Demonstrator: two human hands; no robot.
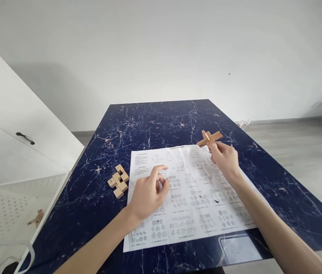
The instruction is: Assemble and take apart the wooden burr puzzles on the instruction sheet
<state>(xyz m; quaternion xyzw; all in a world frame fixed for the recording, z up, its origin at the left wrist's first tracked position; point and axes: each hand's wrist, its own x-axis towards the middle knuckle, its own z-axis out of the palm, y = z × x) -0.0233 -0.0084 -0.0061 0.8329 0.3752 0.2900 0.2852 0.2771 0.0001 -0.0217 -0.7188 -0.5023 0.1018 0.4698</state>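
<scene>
My right hand (224, 158) grips a wooden interlocking puzzle (209, 138) by its lower end. The puzzle is cross-shaped, light brown, and raised near the upper right corner of the instruction sheet. Over the left half of that white, creased instruction sheet (184, 228) hovers my left hand (150, 190). Its index finger and thumb are apart and the other fingers curl inward, with nothing seen between them. Just left of the sheet lies a second wooden puzzle (118, 182) of paler notched blocks, flat on the table, touched by neither hand.
The table (155, 121) has a dark blue marbled top. A phone-like flat rectangle (240, 249) lies at its near edge. Lower left is a white perforated basket (3, 213) with another wooden cross puzzle (37, 218) inside. A white cabinet (15, 110) stands left; a wall closes the far side.
</scene>
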